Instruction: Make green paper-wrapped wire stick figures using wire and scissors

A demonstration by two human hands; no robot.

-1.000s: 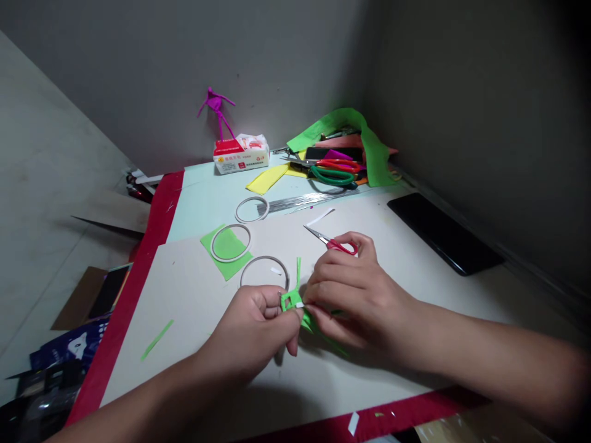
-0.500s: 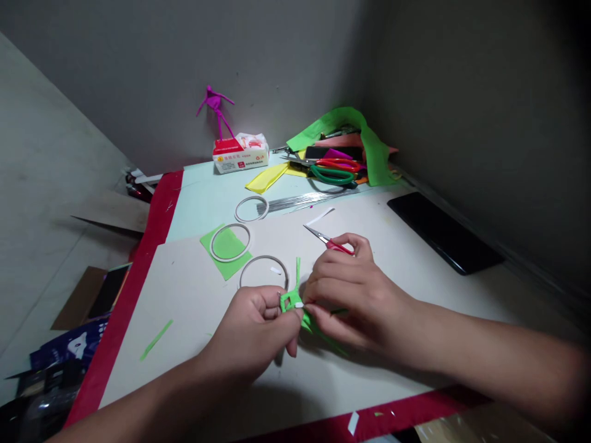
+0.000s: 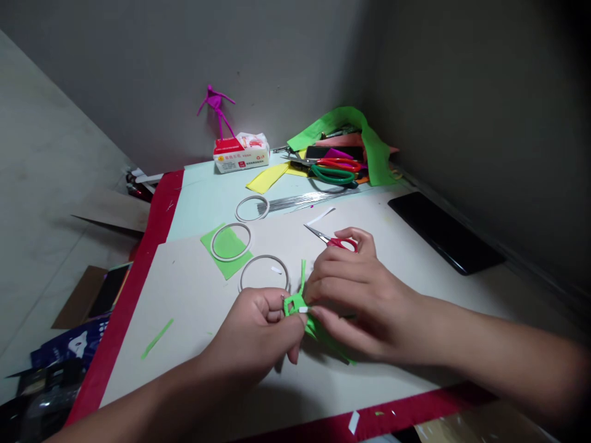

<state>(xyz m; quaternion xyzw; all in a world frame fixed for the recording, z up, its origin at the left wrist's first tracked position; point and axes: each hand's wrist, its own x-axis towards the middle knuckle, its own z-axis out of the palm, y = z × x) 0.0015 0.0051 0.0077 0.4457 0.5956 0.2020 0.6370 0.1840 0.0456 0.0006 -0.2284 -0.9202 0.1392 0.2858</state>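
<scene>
Front edge: red band (image 3: 429,406), white scrap (image 3: 354,423) lying on it; pale board (image 3: 184,332) runs between band and hands.
Left hand (image 3: 261,326): thumb and fingers clamped on the green paper piece (image 3: 300,299), mid-board.
Right hand (image 3: 362,301): thumb and fingers closed on its right side, beside a white tab (image 3: 303,309).
Small scissors (image 3: 330,240): just beyond right hand; contact cannot be told.
Phone (image 3: 443,234): well apart, right, near wall.
Box (image 3: 242,161): red and white, print too small to read; magenta figure (image 3: 215,101) atop.
</scene>
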